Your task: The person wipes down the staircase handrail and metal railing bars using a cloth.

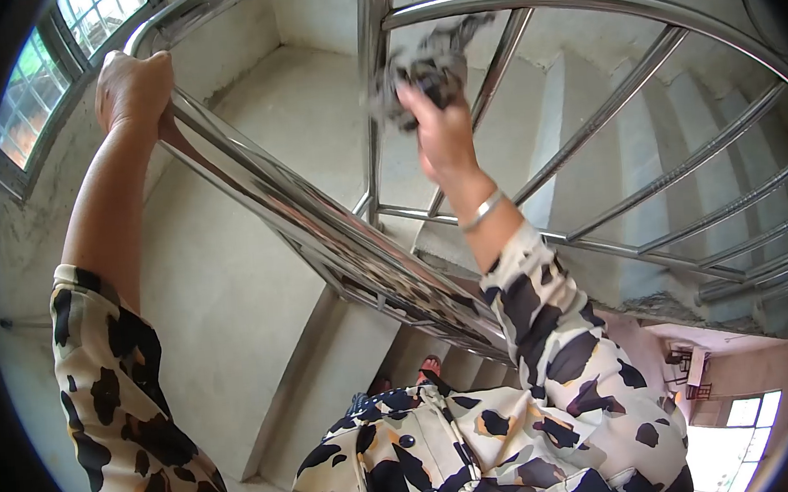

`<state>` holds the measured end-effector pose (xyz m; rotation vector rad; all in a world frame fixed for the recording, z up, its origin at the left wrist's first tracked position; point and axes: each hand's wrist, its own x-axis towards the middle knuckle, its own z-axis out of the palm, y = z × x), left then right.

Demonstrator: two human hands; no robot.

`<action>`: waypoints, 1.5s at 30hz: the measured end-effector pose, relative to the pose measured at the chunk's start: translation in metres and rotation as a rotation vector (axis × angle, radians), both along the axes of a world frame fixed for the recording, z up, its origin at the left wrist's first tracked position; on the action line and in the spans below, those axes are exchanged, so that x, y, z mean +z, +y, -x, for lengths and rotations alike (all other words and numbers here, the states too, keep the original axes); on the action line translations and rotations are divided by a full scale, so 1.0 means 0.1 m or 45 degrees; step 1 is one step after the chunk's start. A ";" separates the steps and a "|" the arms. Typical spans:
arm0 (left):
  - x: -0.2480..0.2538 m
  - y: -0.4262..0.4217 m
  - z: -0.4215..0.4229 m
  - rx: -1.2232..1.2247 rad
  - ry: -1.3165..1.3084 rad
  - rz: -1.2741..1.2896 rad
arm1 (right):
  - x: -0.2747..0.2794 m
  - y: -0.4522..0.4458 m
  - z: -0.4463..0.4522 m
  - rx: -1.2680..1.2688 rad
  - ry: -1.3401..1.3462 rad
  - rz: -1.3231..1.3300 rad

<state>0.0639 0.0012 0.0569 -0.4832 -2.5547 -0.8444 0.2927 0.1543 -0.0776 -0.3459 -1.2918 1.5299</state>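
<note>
Two bare hands work at a polished steel post [375,156] on a stairwell. Our left hand [134,89] is clenched around the end of the handrail [251,164] to the left of the post, the arm stretched forward. In our right hand [447,137] we grasp a bunched grey-and-black cloth [423,75], blurred, at the upper part of the post; we cannot tell whether it presses against the metal. A silver bracelet [483,210] circles our right wrist, below and to the right of the post, and spotted sleeves [550,317] cover both our arms. To the right of the post, a curved rail [578,0] with slanting bars sweeps past concrete stairs [679,135]. Barred windows [32,98] stand far to its left. Well below the post we see a foot [431,364] in a sandal, and at the lower right of it, a bright window [732,442].
</note>
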 end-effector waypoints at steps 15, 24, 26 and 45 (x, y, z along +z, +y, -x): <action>-0.08 0.03 -0.19 -0.125 -0.057 -0.107 | -2.54 0.16 0.22 -0.328 -0.525 -0.166; -0.10 0.03 -0.36 -0.176 -0.116 -0.186 | -3.16 -0.06 0.22 -0.007 -0.837 1.311; -0.08 0.00 -0.30 -0.128 -0.124 -0.181 | -3.12 -0.11 0.29 -0.107 -0.789 1.434; -0.08 -0.03 -0.14 -0.246 -0.163 -0.270 | -2.50 0.06 0.48 0.418 -1.848 -1.293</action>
